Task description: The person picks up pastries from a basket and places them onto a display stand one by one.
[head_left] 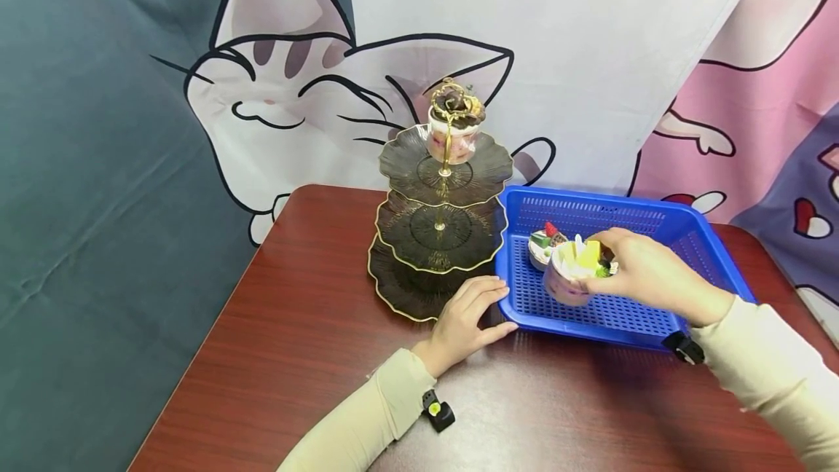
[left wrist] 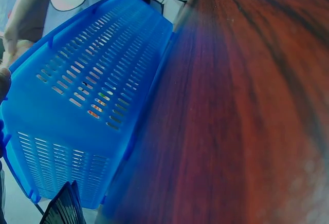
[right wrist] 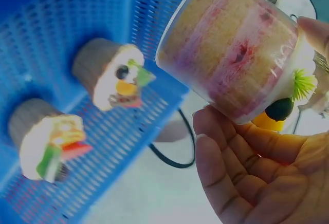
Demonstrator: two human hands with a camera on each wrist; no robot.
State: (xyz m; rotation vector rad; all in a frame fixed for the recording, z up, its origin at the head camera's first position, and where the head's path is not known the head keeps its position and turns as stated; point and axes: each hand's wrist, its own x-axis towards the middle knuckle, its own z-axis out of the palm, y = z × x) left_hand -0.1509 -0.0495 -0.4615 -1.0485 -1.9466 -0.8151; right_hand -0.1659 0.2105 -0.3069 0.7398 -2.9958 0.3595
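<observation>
My right hand [head_left: 645,272] grips a clear dessert cup [head_left: 566,279] between thumb and fingers, over the blue basket [head_left: 524,323]. Layers of sponge and pink cream fill the cup [right wrist: 226,49], with white cream, yellow pieces and a green sprig on top. In the right wrist view, two smaller cupcakes [right wrist: 38,136] with fruit toppings stand in the basket, apart from the held cup. My left hand [head_left: 462,323] rests at the basket's front left corner, fingers and thumb extended and touching its rim. The left wrist view shows only fingertips [left wrist: 4,82] at that rim.
A three-tier dark cake stand [head_left: 419,293] with gold wavy edges stands left of the basket, close to its side. On its top tier sits another dessert cup [head_left: 455,140] with chocolate topping, partly behind the gold handle. The reddish-brown table [head_left: 275,341] meets a printed cloth backdrop.
</observation>
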